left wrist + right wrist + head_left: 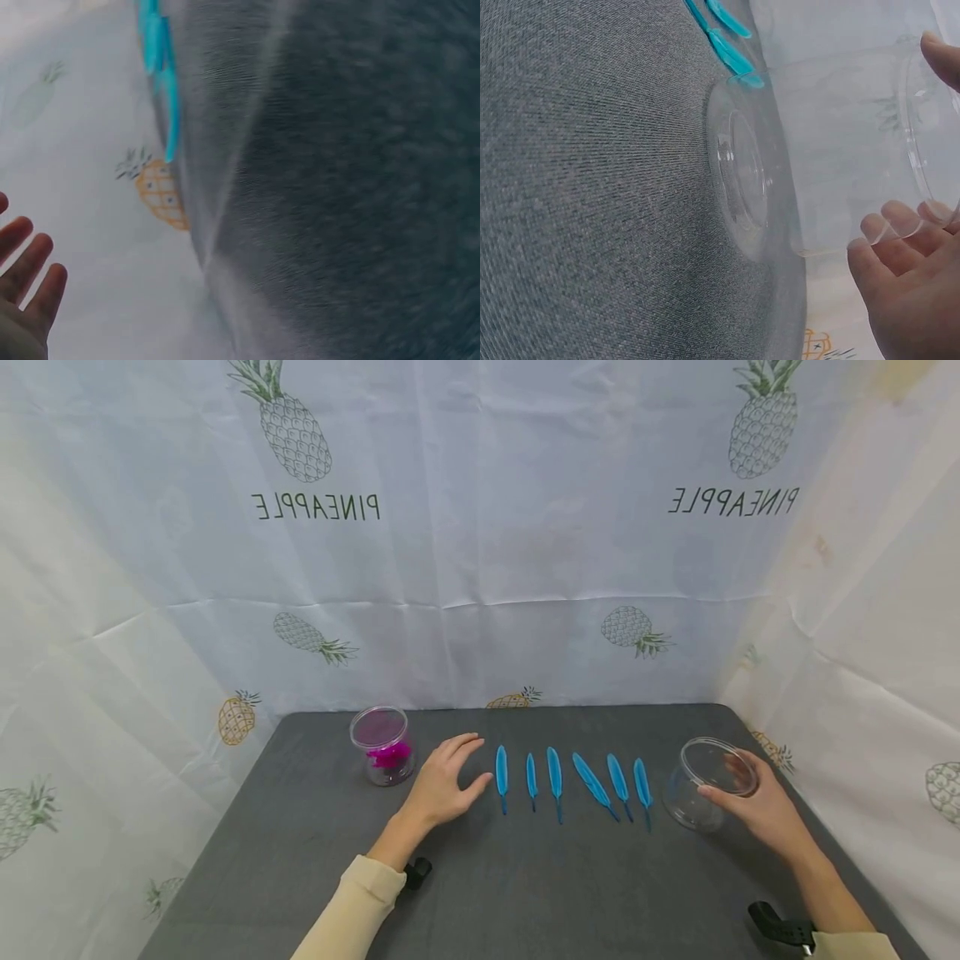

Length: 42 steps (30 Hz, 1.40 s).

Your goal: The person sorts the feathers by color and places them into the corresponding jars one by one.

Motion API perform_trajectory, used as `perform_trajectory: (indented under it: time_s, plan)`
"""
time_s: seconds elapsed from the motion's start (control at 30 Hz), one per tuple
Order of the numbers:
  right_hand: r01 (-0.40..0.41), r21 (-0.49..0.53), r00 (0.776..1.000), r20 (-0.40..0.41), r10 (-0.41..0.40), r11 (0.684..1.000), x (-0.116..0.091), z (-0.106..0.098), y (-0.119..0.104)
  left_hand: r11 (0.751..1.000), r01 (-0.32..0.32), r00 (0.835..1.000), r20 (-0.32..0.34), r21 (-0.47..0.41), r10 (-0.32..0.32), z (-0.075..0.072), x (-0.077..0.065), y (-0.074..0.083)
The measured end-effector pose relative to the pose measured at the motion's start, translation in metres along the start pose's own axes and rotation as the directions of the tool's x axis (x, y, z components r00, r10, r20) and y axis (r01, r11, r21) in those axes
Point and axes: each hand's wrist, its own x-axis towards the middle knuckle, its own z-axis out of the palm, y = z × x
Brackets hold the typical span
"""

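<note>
Clear jar [840,150] sits between right thumb [941,60] and fingers [864,266], near 6 feathers [555,770].

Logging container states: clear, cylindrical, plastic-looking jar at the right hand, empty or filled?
Empty: the jar shows nothing inside through its clear wall; the slim blue feathers lie outside.
</note>
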Motion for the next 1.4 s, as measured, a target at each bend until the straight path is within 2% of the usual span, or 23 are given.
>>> perform_trajectory:
  time_s: [0.1,0.2,0.37,0.5,0.7,0.8,0.97,1.17,1.4]
  plan:
    - [-0.003,0.001,1.0,0.005,0.003,1.0,0.001,0.0,0.0,0.999,-0.009,0.997,0.083,0.039,0.006,0.005,0.0,0.0]
    - [-0.002,0.0,1.0,0.006,0.002,1.0,0.002,0.0,0.001,0.997,-0.005,0.985,0.174,0.074,-0.008,0.009,0.001,-0.001]
    - [0.003,0.0,1.0,0.002,-0.003,1.0,0.002,0.0,0.001,0.995,0.009,0.946,0.32,0.099,-0.04,0.013,0.004,-0.002]
    - [0.001,0.005,1.0,0.007,-0.001,1.0,0.001,0.001,0.001,0.992,-0.004,0.916,0.399,0.125,-0.046,0.015,0.007,-0.002]
    - [-0.004,0.015,1.0,0.007,0.004,1.0,0.0,0.0,0.0,0.983,-0.053,0.878,0.477,0.176,-0.038,0.019,0.013,-0.001]
    - [-0.002,0.008,1.0,0.003,0.002,1.0,0.0,0.0,0.0,0.98,-0.058,0.857,0.512,0.192,-0.049,0.022,0.015,-0.002]
    - [0.001,0.008,1.0,0.008,-0.001,1.0,0.0,-0.001,0.0,0.982,-0.027,0.823,0.561,0.187,-0.084,0.027,0.017,-0.003]
    - [-0.005,-0.008,1.0,0.01,0.005,1.0,0.0,-0.002,0.0,0.986,0.016,0.793,0.599,0.169,-0.115,0.03,0.02,-0.005]
    - [-0.028,-0.018,0.999,0.021,0.028,0.999,0.001,-0.002,0.0,0.983,0.077,0.743,0.647,0.169,-0.17,0.035,0.022,-0.005]
